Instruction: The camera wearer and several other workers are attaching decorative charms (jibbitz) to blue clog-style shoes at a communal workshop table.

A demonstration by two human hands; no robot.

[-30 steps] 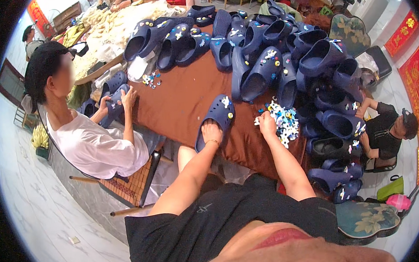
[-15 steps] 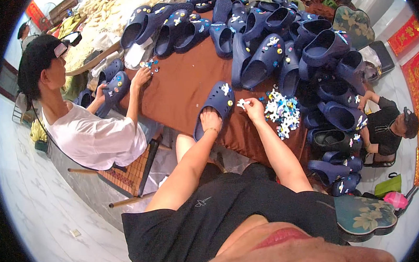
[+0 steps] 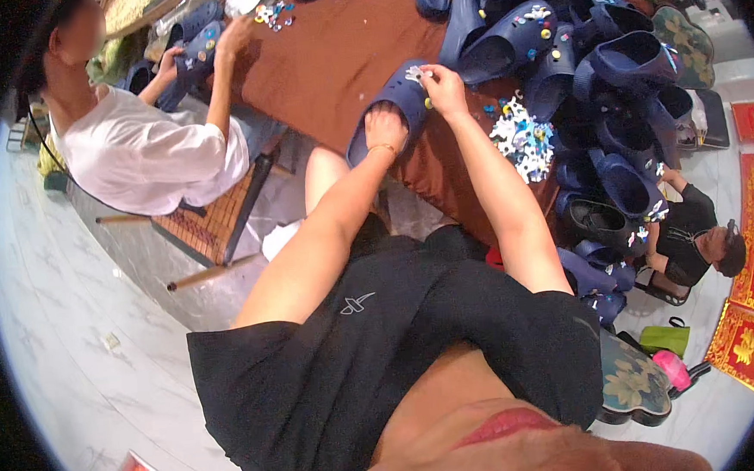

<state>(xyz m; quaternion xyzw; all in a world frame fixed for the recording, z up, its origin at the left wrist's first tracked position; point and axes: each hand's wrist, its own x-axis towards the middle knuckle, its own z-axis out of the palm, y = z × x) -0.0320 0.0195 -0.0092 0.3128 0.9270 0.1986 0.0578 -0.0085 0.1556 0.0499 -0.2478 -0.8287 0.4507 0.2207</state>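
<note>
A navy blue clog (image 3: 401,91) with holes in its upper lies at the table's near edge, toe pointing away from me. My left hand (image 3: 385,130) is pushed into its opening and holds it from inside, the fingertips hidden. At the toe, my right hand (image 3: 446,91) pinches a small white shoe charm (image 3: 415,73) against the upper. Whether the charm sits in a hole I cannot tell. A yellow round charm (image 3: 428,103) shows on the clog's right side. To the right of my right forearm lies a pile of white and blue charms (image 3: 522,144).
Many navy clogs (image 3: 504,46) are heaped across the right of the brown-covered table (image 3: 332,65). At left, a seated person in a white shirt (image 3: 147,146) handles another clog beside small charms (image 3: 275,17). Another person in black (image 3: 692,233) sits at far right.
My right hand has brought the white charm from beside the clog onto its toe. My left hand stays inside the clog. The view has tilted down, shifting the table upward.
</note>
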